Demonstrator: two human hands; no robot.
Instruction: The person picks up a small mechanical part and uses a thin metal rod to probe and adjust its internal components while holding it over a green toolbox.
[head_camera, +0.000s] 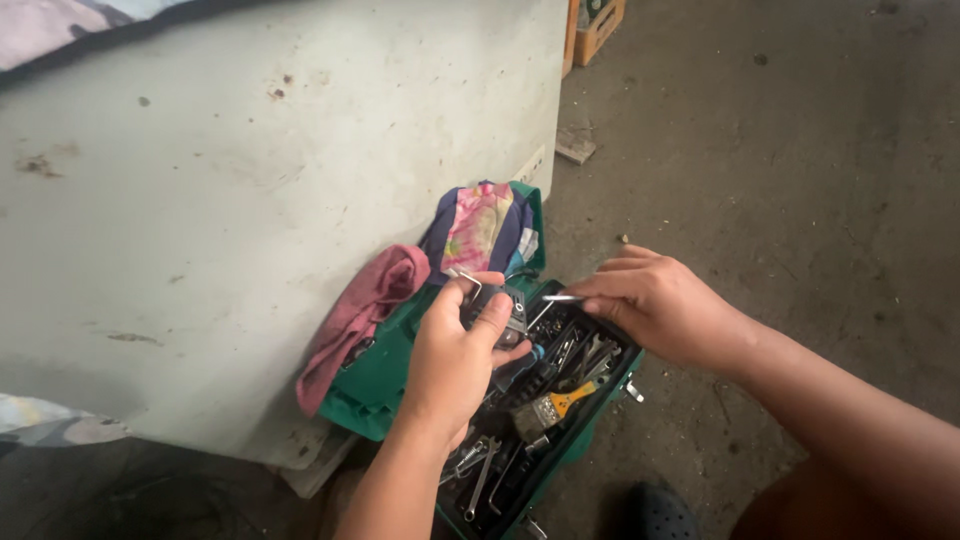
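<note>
Two hands over green toolbox (375, 385), left hand (455, 365) gripping hex-key set (497, 312), right hand (660, 305) pinching perhaps one key (562, 297)

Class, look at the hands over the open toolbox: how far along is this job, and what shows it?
Done: the green toolbox stands open, rags pushed onto its lid. In hand: the left hand holds a set of hex keys; the right hand pinches one key. Left: the key is not yet applied to anything; the brush and wrenches lie untouched.

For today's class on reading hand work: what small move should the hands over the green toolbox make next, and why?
Probably draw the thin metal key fully clear of the key set. The right hand pinches its tip while the left hand grips the set above the open toolbox, so it seems only partly out.
</note>
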